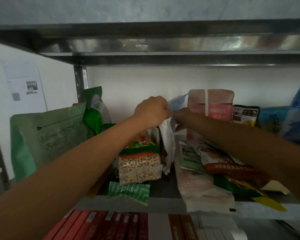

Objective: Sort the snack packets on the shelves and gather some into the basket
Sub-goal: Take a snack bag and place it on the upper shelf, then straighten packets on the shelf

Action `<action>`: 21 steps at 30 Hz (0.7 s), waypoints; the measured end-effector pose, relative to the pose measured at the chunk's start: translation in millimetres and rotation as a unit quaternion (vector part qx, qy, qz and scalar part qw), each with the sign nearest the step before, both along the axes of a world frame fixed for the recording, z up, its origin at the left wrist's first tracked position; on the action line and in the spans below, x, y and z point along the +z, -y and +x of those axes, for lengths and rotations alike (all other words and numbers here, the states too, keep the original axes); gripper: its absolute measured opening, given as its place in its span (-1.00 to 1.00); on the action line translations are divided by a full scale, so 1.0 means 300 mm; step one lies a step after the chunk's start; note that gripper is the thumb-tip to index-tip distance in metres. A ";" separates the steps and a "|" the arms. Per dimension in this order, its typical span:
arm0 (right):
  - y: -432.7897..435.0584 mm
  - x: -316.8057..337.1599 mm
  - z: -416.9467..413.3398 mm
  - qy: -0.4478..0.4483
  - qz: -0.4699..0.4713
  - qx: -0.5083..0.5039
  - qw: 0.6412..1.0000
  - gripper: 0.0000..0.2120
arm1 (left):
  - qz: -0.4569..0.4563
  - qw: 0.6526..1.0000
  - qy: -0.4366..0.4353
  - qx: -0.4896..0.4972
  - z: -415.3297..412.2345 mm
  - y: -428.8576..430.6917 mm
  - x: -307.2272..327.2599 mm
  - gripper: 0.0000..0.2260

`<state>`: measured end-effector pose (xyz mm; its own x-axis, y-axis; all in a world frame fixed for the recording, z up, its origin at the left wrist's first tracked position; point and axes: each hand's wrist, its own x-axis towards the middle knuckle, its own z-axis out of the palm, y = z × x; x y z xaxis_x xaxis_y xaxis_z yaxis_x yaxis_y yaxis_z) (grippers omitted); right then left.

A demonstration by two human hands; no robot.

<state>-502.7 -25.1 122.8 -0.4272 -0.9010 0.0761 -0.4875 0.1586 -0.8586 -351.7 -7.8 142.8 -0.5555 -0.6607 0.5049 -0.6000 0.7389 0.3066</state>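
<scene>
Two hands (151,110) (184,118), one pale blue packet (177,101), two pink pouches (197,101) (220,103), one large green bag (47,135), one clear grain packet (139,168).

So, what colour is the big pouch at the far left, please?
The pouch is green; head view.

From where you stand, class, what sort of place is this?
Likely a storeroom or pantry: a metal shelf rack, a green pouch, pink pouches and red boxes below. Left hand and right hand hold a blue packet.
</scene>
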 end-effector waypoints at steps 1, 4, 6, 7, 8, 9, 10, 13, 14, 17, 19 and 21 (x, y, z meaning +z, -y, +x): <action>-0.001 -0.010 0.005 0.006 0.024 -0.003 1.000 -0.87 | 0.002 1.000 -0.006 -0.005 -0.005 -0.004 0.000 -0.78; 0.017 -0.022 -0.009 0.015 0.080 -0.002 0.997 -0.93 | -0.004 1.000 -0.012 -0.017 -0.026 -0.021 0.007 -0.80; 0.012 -0.002 -0.003 0.021 0.084 -0.006 0.996 -0.91 | -0.009 1.000 0.003 -0.022 -0.044 -0.028 0.016 -0.82; 0.000 0.012 -0.001 0.024 0.077 -0.006 0.997 -0.90 | -0.010 1.000 0.011 -0.026 -0.053 -0.029 0.019 -0.82; -0.023 0.024 0.004 0.025 0.071 -0.007 0.997 -0.89 | -0.011 0.999 0.017 -0.033 -0.061 -0.030 0.021 -0.82; -0.036 0.033 0.002 0.019 0.063 -0.001 0.998 -0.87 | -0.009 0.999 0.017 -0.043 -0.067 -0.030 0.022 -0.81; -0.047 0.039 -0.008 0.028 0.044 -0.001 0.999 -0.78 | -0.005 0.998 0.013 -0.055 -0.072 -0.030 0.020 -0.79; -0.089 0.061 -0.041 0.043 0.012 0.009 0.999 -0.64 | -0.002 0.996 0.009 -0.091 -0.074 -0.050 0.014 -0.73; -0.102 0.067 -0.056 0.050 0.004 0.006 0.999 -0.65 | -0.006 0.994 0.009 -0.107 -0.066 -0.064 0.013 -0.72; -0.155 0.076 -0.097 0.152 -0.019 0.001 0.988 -0.67 | -0.015 0.990 -0.052 -0.132 0.006 -0.106 0.025 -0.68; -0.193 0.079 -0.124 0.205 -0.020 0.015 0.978 -0.51 | -0.021 0.993 -0.075 -0.085 0.082 -0.126 0.039 -0.62; -0.224 0.082 -0.147 0.250 -0.025 0.036 0.967 -0.42 | -0.005 1.000 0.000 0.010 0.166 -0.142 0.036 -0.54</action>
<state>-546.8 42.1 147.4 -0.3575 -0.9305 -0.0797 -0.0179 0.0921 -0.9956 -302.0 34.7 153.5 -0.5432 -0.6666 0.5104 -0.6145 0.7299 0.2993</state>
